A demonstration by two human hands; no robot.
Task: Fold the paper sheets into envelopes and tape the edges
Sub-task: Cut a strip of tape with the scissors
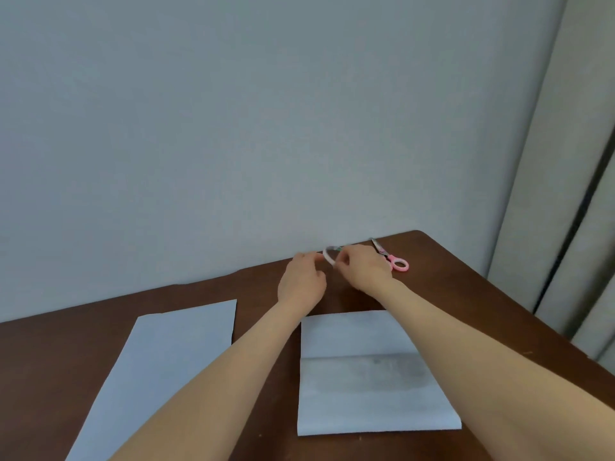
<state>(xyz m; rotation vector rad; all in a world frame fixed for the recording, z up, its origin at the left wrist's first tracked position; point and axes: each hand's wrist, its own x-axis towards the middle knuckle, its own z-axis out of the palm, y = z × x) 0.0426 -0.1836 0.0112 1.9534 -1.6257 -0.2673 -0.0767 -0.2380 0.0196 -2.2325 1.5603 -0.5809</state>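
**Head camera: both hands on the tape roll at the far side of the table**

Head view looks down along my two bare forearms, which reach out across the brown table toward the grey wall. My hands meet near the table's back edge, close to the wall. My right hand has its fingers curled round the right side of the small, pale tape roll and grips it. My left hand sits just beside it, fingers bent, with the fingertips pinching the roll's left rim. That spot is blurred, so I cannot tell whether any tape is peeled off.

Scissors with pink handles lie on the table just to the right of my right hand, blades pointing toward the wall. My hand hides part of them.

Nearer to me, the folded sheet lies flat on the table between my forearms. A crease or edge runs across its middle, and my right forearm crosses its far right corner. Well to the left of it lies the flat sheet, unfolded, running down to the bottom of the view, with my left forearm over its lower right part. The two sheets are apart, with bare table between them.

A pale curtain hangs at the right, past the table's corner.
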